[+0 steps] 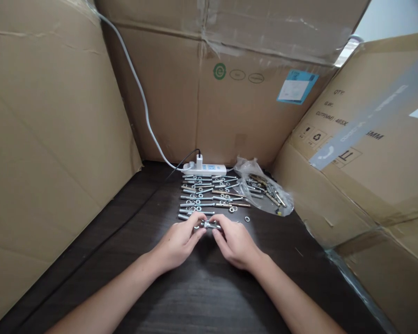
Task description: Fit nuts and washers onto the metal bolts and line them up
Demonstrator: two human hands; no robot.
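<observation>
Low over the near end of the laid-out hardware, a silvery bolt (213, 225) with a nut (206, 224) on it lies crosswise between my hands. My left hand (178, 242) pinches its left end by the nut, thumb and fingers curled round. At the other end, my right hand (236, 242) grips the shank between thumb and fingertips, which partly cover it. Just beyond are rows of metal bolts (197, 204), mostly silver with some brass-coloured, with loose nuts and washers among them. One washer (247, 219) rests apart, right of the rows.
A clear plastic bag (286, 200) holding more bolts lies at the back right. Behind the rows stands a white power strip (221, 170) with a plugged-in charger (199, 161). A black cable (125, 220) crosses the dark table (209, 297). Cardboard walls (167, 102) enclose the table's back and sides.
</observation>
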